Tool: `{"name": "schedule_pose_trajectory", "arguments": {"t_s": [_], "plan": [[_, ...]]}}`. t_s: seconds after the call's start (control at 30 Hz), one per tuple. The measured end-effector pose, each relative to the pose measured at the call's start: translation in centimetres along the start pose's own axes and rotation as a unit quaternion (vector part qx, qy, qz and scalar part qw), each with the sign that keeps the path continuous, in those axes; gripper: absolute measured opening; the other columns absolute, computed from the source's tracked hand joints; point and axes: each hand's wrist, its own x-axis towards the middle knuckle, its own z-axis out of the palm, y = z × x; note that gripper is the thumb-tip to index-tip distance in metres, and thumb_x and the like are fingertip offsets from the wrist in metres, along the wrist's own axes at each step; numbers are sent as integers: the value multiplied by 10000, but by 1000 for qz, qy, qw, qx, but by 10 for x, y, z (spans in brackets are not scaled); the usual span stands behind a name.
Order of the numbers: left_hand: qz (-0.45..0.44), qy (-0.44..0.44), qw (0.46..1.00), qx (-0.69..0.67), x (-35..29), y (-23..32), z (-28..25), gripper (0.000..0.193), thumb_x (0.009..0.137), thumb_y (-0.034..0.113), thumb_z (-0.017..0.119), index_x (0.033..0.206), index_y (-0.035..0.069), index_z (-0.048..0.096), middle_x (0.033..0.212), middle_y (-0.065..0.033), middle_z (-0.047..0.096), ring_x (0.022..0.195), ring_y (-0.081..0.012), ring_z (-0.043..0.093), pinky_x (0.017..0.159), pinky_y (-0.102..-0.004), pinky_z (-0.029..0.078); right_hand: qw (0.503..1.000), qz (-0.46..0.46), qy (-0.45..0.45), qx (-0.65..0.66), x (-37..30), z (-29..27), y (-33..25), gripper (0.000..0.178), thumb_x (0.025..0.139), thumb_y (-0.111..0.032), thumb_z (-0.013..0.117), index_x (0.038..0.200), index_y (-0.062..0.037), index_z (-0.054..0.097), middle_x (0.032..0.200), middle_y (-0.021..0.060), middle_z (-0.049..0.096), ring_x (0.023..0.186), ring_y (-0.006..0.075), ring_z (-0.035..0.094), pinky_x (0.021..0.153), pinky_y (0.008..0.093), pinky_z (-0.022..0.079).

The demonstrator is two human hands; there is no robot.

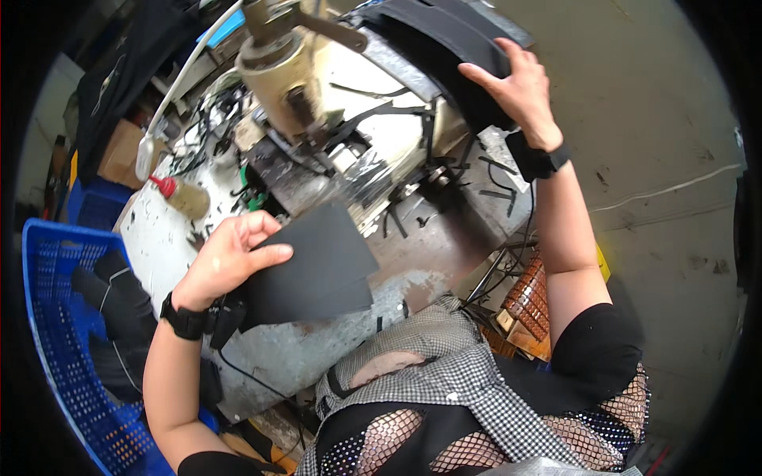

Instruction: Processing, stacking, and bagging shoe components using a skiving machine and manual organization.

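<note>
My left hand grips a few thin, flat black pieces by their left edge, thumb on top and fingers curled. They overlap and slightly fan out over the near edge of the metal worktable. At the far right, my right hand lies at the edge of a pile of long black pieces, its thumb and fingers spread apart. Whether its fingertips press on the pile is hard to tell. Between my hands stands a cream-coloured machine head, with a metal work area below it.
A bottle with a red cap stands on the table's left side, near tangled black scraps. Black strips litter the right side. At my left is a blue crate holding rolled black pieces. A white cable hangs at upper left.
</note>
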Motion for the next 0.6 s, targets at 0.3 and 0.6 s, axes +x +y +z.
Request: {"name": "schedule_pose_trajectory", "arguments": {"t_s": [0.3,0.6], "plan": [[-31,49,998,38,7,2,-10,149,881,99,669,933,-25,606,799,-27,676,683,-49,605,627,-206,490,895,-304,-83,317,-79,-30,-73,517,642,-168,816,1112,-61,632,1094,150,579,1002,310,569,870,390,470],[-12,21,998,50,25,14,-2,253,811,78,732,999,-6,585,798,7,648,694,-36,575,631,-189,461,917,-316,-10,243,-70,-21,-61,531,488,49,691,994,-110,686,1106,103,616,1024,317,581,869,405,491]]}}
